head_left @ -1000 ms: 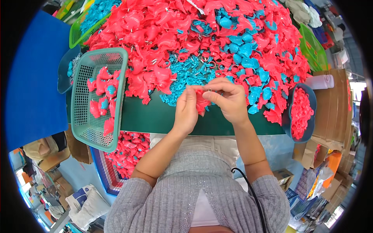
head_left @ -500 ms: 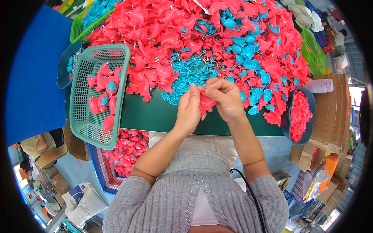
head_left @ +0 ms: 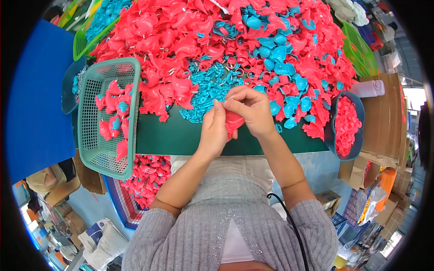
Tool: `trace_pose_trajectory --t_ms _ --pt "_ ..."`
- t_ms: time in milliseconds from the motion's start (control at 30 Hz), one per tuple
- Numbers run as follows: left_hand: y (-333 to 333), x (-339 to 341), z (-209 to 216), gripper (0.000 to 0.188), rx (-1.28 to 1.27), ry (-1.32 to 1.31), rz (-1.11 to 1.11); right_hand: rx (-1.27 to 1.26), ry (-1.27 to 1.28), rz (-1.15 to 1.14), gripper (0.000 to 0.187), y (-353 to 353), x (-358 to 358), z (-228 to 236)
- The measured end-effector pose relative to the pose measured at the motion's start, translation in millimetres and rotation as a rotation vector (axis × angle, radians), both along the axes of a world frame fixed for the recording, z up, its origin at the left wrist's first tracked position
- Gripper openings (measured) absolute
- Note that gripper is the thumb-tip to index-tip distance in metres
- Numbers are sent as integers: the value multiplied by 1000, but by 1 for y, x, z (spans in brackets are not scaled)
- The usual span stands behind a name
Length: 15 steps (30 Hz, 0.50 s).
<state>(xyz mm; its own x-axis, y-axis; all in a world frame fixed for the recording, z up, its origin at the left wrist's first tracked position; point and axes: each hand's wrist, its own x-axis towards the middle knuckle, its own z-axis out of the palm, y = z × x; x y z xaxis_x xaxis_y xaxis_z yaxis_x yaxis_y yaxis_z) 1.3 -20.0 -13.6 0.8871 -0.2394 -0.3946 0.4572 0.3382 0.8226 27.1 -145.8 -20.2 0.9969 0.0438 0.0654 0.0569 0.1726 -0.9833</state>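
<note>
Between my two hands, above the near part of the green table, is a red plastic part [head_left: 233, 121], partly covered by my fingers. My left hand [head_left: 214, 131] is closed on its left side, thumb and fingers pressed together. My right hand [head_left: 253, 110] pinches at its upper edge with thumb and forefinger; whatever small piece may be at the fingertips is hidden. Just beyond my hands lies a heap of small blue plastic pieces [head_left: 210, 86]. Behind and around it spreads a large pile of red moulded parts [head_left: 176, 45], with blue shell-shaped pieces [head_left: 280, 54] mixed in.
At the left, a green mesh basket [head_left: 84, 122] holds several red-and-blue assembled pieces. A dark bin of small metal parts [head_left: 68, 97] stands beyond it. A blue-grey bin [head_left: 331, 135] of red rings sits at the right edge. A crate [head_left: 118, 205] of red pieces is below the table's left.
The view has shifted slightly, so the table contents sit a little further left and up. My hands keep their hold on the red part, with the right fingers slightly readjusted.
</note>
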Motion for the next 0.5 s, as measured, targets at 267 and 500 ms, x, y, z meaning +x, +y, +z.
trace_pose_trajectory --t_ms 267,500 --pt "-2 -3 -2 48 111 -95 -68 346 355 158 14 -3 2 -17" --pt "25 9 -34 52 -209 157 140 -942 -129 -567 18 -79 7 -4"
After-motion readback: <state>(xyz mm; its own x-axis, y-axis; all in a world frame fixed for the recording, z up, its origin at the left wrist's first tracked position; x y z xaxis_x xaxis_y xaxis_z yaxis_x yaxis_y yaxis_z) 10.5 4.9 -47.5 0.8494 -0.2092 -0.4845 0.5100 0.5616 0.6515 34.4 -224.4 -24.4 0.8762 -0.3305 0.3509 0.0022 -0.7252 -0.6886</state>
